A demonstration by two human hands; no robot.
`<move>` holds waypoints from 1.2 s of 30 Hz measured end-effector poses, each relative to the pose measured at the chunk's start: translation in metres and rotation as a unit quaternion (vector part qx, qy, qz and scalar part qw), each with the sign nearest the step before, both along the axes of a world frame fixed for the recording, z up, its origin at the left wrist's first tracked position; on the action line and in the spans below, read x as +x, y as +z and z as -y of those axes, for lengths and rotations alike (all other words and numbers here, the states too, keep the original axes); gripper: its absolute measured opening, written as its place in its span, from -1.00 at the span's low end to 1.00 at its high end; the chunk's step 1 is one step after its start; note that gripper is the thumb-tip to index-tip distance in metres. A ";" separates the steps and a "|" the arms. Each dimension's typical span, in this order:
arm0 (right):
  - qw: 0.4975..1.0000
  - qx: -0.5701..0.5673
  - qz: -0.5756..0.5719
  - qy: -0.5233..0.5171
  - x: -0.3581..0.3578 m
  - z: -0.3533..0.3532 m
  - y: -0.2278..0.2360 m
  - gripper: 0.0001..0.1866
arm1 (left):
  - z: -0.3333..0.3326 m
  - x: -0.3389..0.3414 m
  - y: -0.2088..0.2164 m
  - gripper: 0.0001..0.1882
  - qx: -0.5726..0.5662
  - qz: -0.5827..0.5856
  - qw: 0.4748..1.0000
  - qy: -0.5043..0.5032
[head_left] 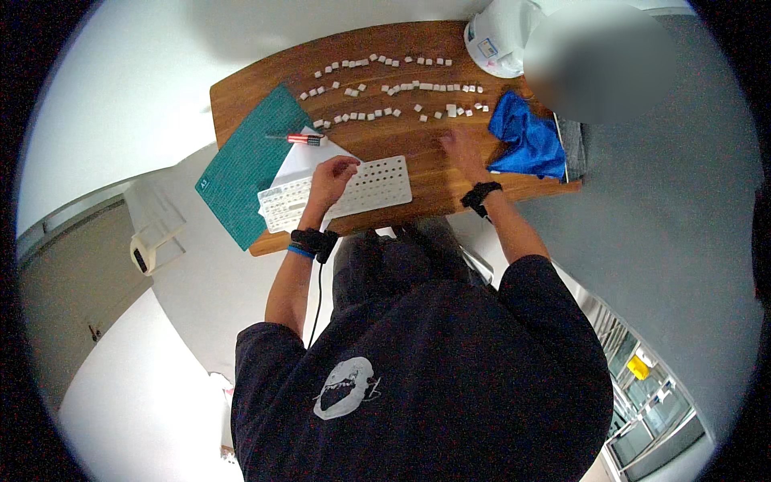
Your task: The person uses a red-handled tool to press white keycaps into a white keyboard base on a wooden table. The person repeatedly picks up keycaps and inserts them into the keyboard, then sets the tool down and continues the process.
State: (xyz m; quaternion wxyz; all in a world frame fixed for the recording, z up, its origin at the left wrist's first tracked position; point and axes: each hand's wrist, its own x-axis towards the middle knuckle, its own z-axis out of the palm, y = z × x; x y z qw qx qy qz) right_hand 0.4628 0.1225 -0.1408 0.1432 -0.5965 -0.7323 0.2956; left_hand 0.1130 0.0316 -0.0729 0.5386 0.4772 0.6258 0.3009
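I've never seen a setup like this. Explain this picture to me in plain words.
There is no robot here: these are a person's two bare hands. The single picture comes from a wide fisheye camera worn on the person's head, looking down, so straight edges bend toward the rim.

On the wooden table are small white keycaps in three rough rows, a white keyboard, a green mat, white paper, a red-and-black tool, a blue cloth-like item and a white bucket.

The left hand is over the keyboard, fingertips close together; whether they hold anything is too small to tell. The right hand, blurred, is near the keycaps; its grip cannot be made out.
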 end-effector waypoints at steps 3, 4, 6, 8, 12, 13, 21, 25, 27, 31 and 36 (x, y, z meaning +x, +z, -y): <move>0.996 0.059 0.061 -0.025 0.097 -0.028 -0.038 -0.58 | -0.037 0.054 -0.004 -0.77 0.016 -0.067 0.996 -0.055; 0.995 0.069 0.063 -0.018 0.119 -0.029 -0.045 -0.57 | -0.046 0.077 -0.003 -0.76 0.023 -0.090 0.992 -0.082; 0.998 0.033 0.029 -0.044 0.142 -0.038 -0.034 -0.57 | -0.066 0.123 0.007 -0.74 -0.004 -0.117 0.989 -0.093; 0.997 0.015 0.045 -0.063 0.166 -0.045 -0.025 -0.59 | -0.083 0.161 -0.023 -0.74 0.084 -0.131 0.983 -0.097; 0.993 0.047 0.063 -0.092 0.226 -0.058 -0.036 -0.70 | -0.137 0.245 -0.019 -0.76 0.112 -0.165 0.968 -0.155; 0.994 0.041 0.058 -0.081 0.235 -0.065 -0.037 -0.71 | -0.148 0.262 -0.024 -0.76 0.145 -0.146 0.966 -0.154; 0.997 0.055 0.008 -0.056 0.232 -0.090 -0.043 -0.77 | -0.206 0.342 -0.049 -0.76 0.199 -0.239 0.926 -0.214; 0.993 0.030 -0.077 -0.087 0.224 -0.097 -0.039 -0.76 | -0.222 0.358 -0.057 -0.71 0.207 -0.320 0.883 -0.275; 0.995 0.044 -0.050 -0.073 0.222 -0.103 -0.039 -0.76 | -0.221 0.362 -0.062 -0.68 0.238 -0.365 0.859 -0.270; 0.996 0.082 -0.019 -0.023 0.219 -0.111 -0.037 -0.72 | -0.223 0.365 -0.065 -0.66 0.218 -0.429 0.825 -0.296; 0.998 0.038 -0.050 -0.015 0.208 -0.116 -0.040 -0.67 | -0.225 0.363 -0.075 -0.68 0.203 -0.434 0.835 -0.270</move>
